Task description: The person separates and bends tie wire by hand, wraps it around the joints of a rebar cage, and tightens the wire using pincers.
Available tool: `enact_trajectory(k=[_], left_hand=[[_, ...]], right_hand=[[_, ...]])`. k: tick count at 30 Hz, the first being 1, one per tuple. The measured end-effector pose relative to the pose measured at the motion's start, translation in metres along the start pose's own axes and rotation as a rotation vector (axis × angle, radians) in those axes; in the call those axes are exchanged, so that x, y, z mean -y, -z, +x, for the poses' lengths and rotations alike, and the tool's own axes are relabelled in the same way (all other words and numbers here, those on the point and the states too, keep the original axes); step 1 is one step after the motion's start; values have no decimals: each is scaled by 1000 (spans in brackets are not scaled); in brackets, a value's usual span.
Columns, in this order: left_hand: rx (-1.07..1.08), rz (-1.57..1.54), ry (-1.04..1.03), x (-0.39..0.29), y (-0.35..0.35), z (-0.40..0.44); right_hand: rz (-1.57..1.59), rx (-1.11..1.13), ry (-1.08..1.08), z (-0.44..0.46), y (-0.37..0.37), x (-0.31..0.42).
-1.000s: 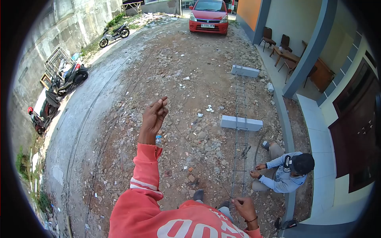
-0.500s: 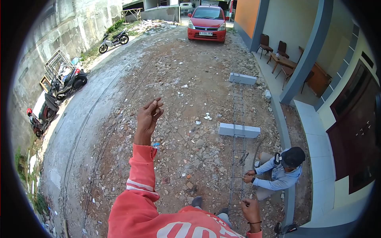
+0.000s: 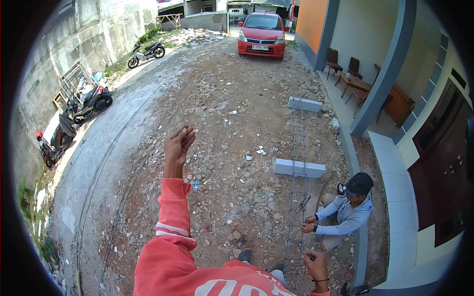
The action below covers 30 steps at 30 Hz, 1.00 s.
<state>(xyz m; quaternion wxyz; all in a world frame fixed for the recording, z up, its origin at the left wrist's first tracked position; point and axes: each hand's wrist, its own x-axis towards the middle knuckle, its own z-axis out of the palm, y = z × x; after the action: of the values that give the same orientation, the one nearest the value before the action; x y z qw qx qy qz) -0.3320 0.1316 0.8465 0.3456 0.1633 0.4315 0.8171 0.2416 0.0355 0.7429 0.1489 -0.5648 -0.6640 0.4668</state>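
Note:
My left hand (image 3: 177, 149), in a red sleeve, is raised in front of me above the rubble ground. Its fingers are pressed together, and what they hold, if anything, is too small to make out. Low at the right, my right hand (image 3: 316, 266) is closed in a pinch close to the near end of a long steel rebar frame (image 3: 297, 197); I cannot make out anything in its fingers. The frame rests across a near white block (image 3: 299, 168) and a far white block (image 3: 304, 104). A crouching co-worker's hands (image 3: 308, 224) are at the frame's right side.
The co-worker (image 3: 348, 212), in a cap and light-blue top, crouches right of the frame beside a raised kerb (image 3: 359, 197). Long thin bars (image 3: 101, 163) lie along the left ground. Motorcycles (image 3: 91, 106) stand by the left wall, and a red car (image 3: 261, 35) is parked ahead.
My left hand has shifted slightly left and down, its fingers straighter than before. My right hand is a little lower. The view has tilted slightly; the rebar frame stays on its blocks.

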Motion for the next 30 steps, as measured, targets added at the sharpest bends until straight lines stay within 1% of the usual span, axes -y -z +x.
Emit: enact_trajectory(k=[1, 2, 3, 4, 5, 7, 8, 10, 11, 13, 14, 15, 16, 18, 19, 21, 23, 24, 25, 26, 27, 29, 30], left_hand=[[-16, 3, -22, 2, 5, 2], [-33, 11, -42, 4, 11, 3], [-36, 11, -45, 5, 17, 6], [-82, 13, -49, 5, 23, 10], [-126, 18, -50, 5, 28, 13], [-124, -2, -34, 6, 33, 19], [-122, -26, -16, 7, 32, 19], [-101, -37, -12, 7, 27, 19], [-88, -53, -12, 6, 24, 18], [-107, -11, -25, 7, 17, 12], [-131, 21, -46, 7, 14, 11], [-121, 21, -47, 8, 15, 14], [-127, 30, -75, 11, 20, 16], [-132, 43, -97, 17, 37, 26], [-127, 46, -99, 18, 40, 30], [-176, 45, -104, 17, 45, 36], [-181, 39, -96, 11, 40, 35], [-201, 12, -98, 9, 40, 39], [-222, -17, -100, 7, 39, 41], [-178, -26, -81, 3, 41, 42], [-181, -25, -84, 2, 39, 41], [-180, -14, -104, 3, 30, 37], [-187, -19, -104, 3, 32, 37]], right_hand=[[183, -308, -15, 3, -2, -5], [180, -305, -14, 1, 1, -11], [817, -230, 7, -4, 7, -6], [1454, -132, 27, -9, 12, -3], [1457, -132, 25, -15, 15, -7], [1255, 367, 335, -27, 21, -19], [1261, 360, 335, -30, 23, -3], [366, 731, 145, -28, 29, 24], [375, 724, 144, -27, 25, 21], [-380, 301, 54, -14, 11, 5], [-314, 26, 111, -7, 1, -22], [-309, 17, 111, -1, -1, -37], [347, -140, -48, 3, 1, -44], [1008, -294, -204, 0, 6, -52], [1358, -120, -15, -12, 12, -41], [1699, 71, 189, -29, 26, -24], [678, 603, 350, -35, 44, -9], [681, 608, 352, -35, 42, 1], [328, 545, 225, -34, 36, 13], [-24, 469, 98, -33, 32, 20], [-25, 473, 101, -30, 25, 15], [-243, -133, -27, -22, 7, -7], [-250, -130, -25, -21, 5, -12]])
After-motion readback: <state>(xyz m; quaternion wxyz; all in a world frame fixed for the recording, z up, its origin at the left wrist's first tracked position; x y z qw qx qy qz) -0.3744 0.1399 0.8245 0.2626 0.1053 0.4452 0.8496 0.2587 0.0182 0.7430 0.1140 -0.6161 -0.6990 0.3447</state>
